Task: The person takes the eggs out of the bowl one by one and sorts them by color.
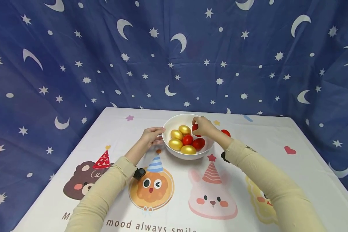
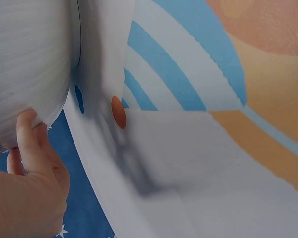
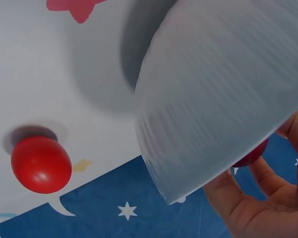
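Observation:
A white bowl (image 1: 188, 157) holds several shiny gold eggs (image 1: 176, 134) and red eggs (image 1: 187, 140). My left hand (image 1: 151, 135) grips its left side, thumb at the rim and fingers against the outer wall. In the left wrist view the fingers of the left hand (image 2: 35, 183) touch the bowl's outside (image 2: 30, 64). Over the bowl's right part, my right hand (image 1: 204, 126) holds a red egg (image 1: 195, 128) between curled fingers. The right wrist view shows this red egg (image 3: 252, 153) partly hidden behind the bowl's wall (image 3: 213, 99).
Another red egg (image 3: 41, 164) lies on the table right of the bowl, half hidden behind the right forearm in the head view. The white tablecloth (image 1: 266, 138) bears printed cartoon figures. A blue curtain (image 1: 150, 80) with moons and stars hangs behind the table.

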`<state>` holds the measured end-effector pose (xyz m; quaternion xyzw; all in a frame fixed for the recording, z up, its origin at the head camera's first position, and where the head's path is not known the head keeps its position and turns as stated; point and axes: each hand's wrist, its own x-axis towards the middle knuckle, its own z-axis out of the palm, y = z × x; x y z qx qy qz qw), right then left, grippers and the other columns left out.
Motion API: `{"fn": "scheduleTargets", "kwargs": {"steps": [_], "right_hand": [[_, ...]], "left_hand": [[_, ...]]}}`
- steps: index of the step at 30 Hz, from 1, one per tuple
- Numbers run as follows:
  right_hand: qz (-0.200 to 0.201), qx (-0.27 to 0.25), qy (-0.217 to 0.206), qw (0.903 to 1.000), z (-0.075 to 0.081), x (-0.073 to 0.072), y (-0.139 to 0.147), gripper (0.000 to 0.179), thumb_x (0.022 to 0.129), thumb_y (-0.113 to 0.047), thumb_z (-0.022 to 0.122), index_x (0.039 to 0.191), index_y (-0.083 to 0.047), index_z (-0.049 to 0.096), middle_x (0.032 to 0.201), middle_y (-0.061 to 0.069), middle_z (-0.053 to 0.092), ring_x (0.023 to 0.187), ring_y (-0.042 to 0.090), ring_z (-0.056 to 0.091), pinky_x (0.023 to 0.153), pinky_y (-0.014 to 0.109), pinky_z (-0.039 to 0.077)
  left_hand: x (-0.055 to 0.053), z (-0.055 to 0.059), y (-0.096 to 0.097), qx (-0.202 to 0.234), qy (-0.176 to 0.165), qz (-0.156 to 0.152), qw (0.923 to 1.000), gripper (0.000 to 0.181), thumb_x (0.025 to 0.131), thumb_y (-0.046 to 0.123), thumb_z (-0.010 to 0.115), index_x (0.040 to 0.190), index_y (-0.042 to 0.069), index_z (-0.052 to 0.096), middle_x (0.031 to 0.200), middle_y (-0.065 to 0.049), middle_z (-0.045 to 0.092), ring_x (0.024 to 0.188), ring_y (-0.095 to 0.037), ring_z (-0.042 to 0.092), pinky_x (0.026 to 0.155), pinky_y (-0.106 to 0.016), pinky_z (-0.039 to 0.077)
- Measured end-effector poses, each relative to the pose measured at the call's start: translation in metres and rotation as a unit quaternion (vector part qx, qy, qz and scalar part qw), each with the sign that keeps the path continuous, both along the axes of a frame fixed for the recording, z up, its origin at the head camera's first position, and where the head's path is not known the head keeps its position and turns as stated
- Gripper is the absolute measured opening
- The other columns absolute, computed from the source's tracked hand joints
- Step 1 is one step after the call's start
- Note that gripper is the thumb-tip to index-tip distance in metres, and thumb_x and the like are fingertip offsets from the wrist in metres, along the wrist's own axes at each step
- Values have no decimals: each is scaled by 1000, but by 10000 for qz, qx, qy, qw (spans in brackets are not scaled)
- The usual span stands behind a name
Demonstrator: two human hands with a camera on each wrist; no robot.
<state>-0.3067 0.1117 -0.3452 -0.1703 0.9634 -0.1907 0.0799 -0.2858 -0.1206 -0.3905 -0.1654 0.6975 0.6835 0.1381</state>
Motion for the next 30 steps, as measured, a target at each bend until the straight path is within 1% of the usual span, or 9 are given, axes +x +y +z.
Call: {"fn": "scheduleTargets", "kwargs": {"steps": [4, 11, 15, 19, 26, 30], "right_hand": [[-9, -48, -6, 10000, 1, 3, 4, 36, 79, -9, 68, 112, 2, 57, 106, 20, 55, 92, 29, 52, 77, 31, 57], [113, -229, 193, 9995, 4, 9, 8, 36, 79, -8, 68, 112, 2, 57, 106, 20, 61, 93, 30, 55, 79, 34, 59], [103, -369, 220, 9990, 5, 17, 12, 37, 80, -8, 69, 114, 2, 58, 107, 20, 63, 96, 30, 57, 83, 37, 60], [110, -449, 339, 9984, 8, 24, 17, 39, 79, -6, 71, 115, 2, 59, 109, 21, 63, 99, 32, 58, 86, 41, 60], [176, -728, 561, 9956, 10, 36, 27, 40, 78, -4, 70, 116, 3, 60, 113, 22, 63, 101, 34, 59, 89, 45, 58], [135, -929, 702, 9931, 11, 46, 35, 39, 79, -2, 68, 116, 3, 60, 114, 22, 62, 103, 36, 58, 90, 47, 57]], "left_hand": [[-1, -1, 1, 65, -12, 20, 10000, 40, 92, 21, 62, 129, 6, 57, 130, -15, 55, 82, -14, 62, 66, -19, 61], [-2, -2, 0, -10, 23, 44, 10000, 40, 92, 23, 63, 129, 8, 57, 130, -14, 56, 84, -13, 62, 68, -19, 61], [-1, -1, 1, -74, 5, 18, 10000, 41, 92, 24, 62, 129, 7, 57, 131, -15, 55, 86, -15, 64, 70, -21, 61], [-2, 1, 3, -64, 21, -44, 10000, 41, 92, 24, 62, 129, 7, 56, 131, -15, 55, 88, -17, 64, 72, -22, 61], [0, 3, 2, -40, 29, -53, 10000, 41, 93, 23, 62, 130, 7, 56, 130, -15, 55, 79, -12, 62, 66, -18, 61], [1, 3, 0, -68, -19, -89, 9999, 42, 93, 24, 62, 130, 6, 55, 129, -15, 55, 79, -12, 63, 66, -18, 61]]}}
